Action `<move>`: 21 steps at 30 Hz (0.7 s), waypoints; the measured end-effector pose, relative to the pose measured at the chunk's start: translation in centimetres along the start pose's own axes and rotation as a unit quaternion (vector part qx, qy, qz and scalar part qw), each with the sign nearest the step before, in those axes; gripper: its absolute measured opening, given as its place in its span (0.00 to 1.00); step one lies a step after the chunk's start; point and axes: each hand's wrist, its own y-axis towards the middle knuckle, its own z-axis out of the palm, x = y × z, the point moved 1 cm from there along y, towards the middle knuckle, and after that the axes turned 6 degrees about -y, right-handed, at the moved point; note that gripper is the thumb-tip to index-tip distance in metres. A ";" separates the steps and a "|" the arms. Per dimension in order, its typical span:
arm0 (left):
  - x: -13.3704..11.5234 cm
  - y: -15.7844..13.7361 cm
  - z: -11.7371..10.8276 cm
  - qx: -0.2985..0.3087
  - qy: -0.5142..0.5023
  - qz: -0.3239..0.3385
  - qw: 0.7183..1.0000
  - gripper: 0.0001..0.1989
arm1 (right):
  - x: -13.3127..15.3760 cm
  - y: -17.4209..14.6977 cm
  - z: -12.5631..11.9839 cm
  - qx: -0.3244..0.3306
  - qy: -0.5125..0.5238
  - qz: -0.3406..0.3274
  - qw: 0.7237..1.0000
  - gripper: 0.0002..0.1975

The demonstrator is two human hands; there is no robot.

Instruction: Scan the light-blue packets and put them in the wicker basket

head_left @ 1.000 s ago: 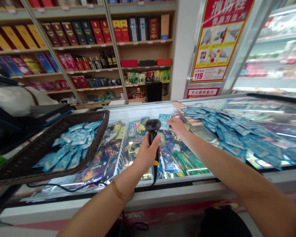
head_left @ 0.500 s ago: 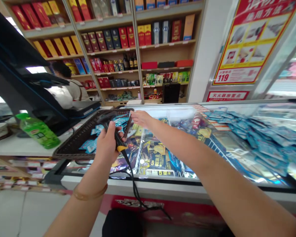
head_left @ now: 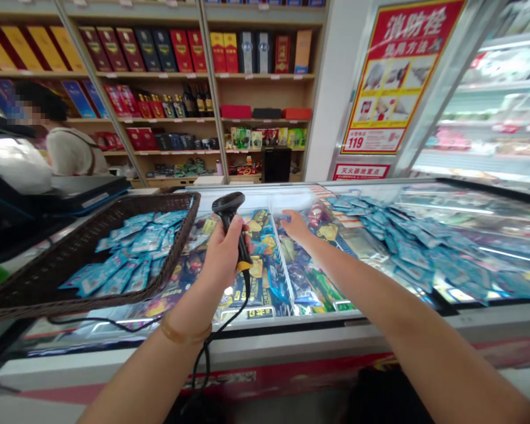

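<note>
My left hand (head_left: 227,250) is wrapped around the grip of a black barcode scanner (head_left: 228,203) with a yellow band at its base. A black cable trails from the scanner over the freezer's front edge. To the left, several blue sachets (head_left: 136,241) lie in a dark brown wicker basket (head_left: 185,244). My right hand (head_left: 297,227) is over the glass freezer top, its fingers apart and nothing visible in them. More blue packets (head_left: 413,241) lie spread in a loose pile on the glass to its right.
Under the glass of the chest freezer (head_left: 291,323) are bagged frozen goods. A person (head_left: 73,144) is at the back left, near dark counter equipment (head_left: 88,194). Shelves of boxes and bottles (head_left: 159,106) line the back wall, beside a red and yellow poster (head_left: 397,76).
The view has turned rightward. My right hand has moved away from the basket, over the freezer toward the packet pile. My left hand has moved off the basket with the barcode scanner.
</note>
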 end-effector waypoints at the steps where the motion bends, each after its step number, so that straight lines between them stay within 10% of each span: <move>1: 0.8 0.4 1.0 0.010 -0.004 -0.001 1.000 0.25 | -1.9 -0.1 -1.0 -0.009 -0.033 0.011 0.999 0.22; 10: 7.5 0.0 2.4 0.105 0.096 -0.096 0.985 0.25 | -13.2 -1.9 -7.3 -0.052 -0.227 0.174 0.957 0.25; 21: 7.7 -0.8 2.0 0.135 0.141 -0.113 0.974 0.25 | -14.1 -1.9 -7.8 -0.012 -0.241 0.166 0.956 0.28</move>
